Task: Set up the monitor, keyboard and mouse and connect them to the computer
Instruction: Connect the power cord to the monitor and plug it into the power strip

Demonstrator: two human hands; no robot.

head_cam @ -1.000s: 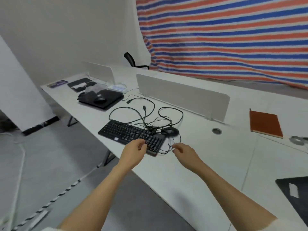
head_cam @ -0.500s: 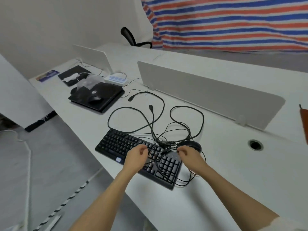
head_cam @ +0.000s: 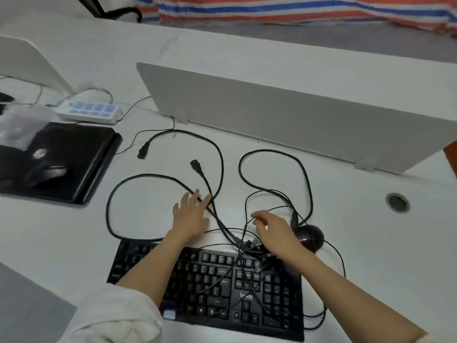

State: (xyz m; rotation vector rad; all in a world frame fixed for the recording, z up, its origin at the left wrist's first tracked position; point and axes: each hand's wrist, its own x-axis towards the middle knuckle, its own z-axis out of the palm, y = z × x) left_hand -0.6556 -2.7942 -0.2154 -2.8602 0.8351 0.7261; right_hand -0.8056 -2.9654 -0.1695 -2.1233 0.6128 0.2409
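Note:
A black keyboard (head_cam: 217,288) lies at the near edge of the white desk (head_cam: 358,243), with a tangle of thin cables across its keys. A black mouse (head_cam: 310,235) sits just past its far right corner. Thick black power cables (head_cam: 217,154) loop over the desk beyond, and two plug ends (head_cam: 143,153) (head_cam: 195,165) lie free. My left hand (head_cam: 190,214) lies flat with spread fingers on the thick cables where they cross. My right hand (head_cam: 272,230) hovers beside the mouse, fingertips curled and pinching a thin cable (head_cam: 247,209).
A black flat device (head_cam: 74,159) with a second mouse (head_cam: 47,173) and clear plastic on it lies at the left. A white power strip (head_cam: 89,111) sits behind it. A grey divider panel (head_cam: 296,112) runs across the back. A cable hole (head_cam: 397,203) is at the right.
The view has come closer and tilted down. Both hands have moved forward from the keyboard to the cables behind it, and my left hand has opened flat on the thick cables.

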